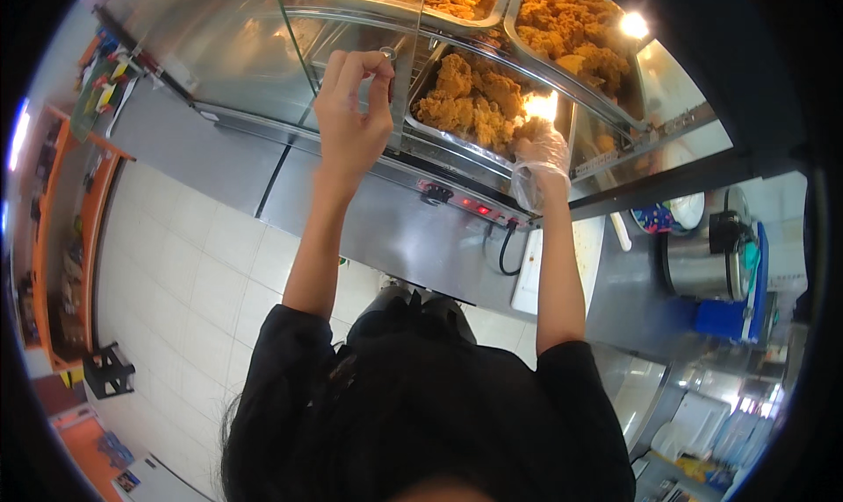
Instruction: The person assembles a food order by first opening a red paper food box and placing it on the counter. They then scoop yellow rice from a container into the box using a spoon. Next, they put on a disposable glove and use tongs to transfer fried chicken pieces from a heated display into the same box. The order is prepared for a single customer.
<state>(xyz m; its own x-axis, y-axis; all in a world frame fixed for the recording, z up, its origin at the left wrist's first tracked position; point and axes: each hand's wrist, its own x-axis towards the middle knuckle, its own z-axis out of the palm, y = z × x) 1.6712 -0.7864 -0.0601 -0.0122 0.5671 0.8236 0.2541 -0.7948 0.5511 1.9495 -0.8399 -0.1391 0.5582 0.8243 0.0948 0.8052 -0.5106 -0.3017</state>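
A glass door panel [356, 81] of a heated display cabinet stands in front of my left hand [353, 107]. The bare thumb and fingers pinch the small round knob [387, 54] near the panel's edge. On the right, my right hand [543, 158] wears a loose clear plastic glove and reaches through the cabinet opening. Its fingers close round a piece of fried chicken at the near right corner of a metal tray [457, 142]; glare and the glove partly hide the fingertips. Several golden fried chicken pieces [470, 103] fill that tray.
More trays of fried chicken [562, 24] sit on the upper shelf, beside a bright lamp [634, 25]. Below the opening are a control dial [435, 193] and a black cable [503, 254]. A white cutting board [562, 269] and a steel pot [702, 261] stand on the right counter.
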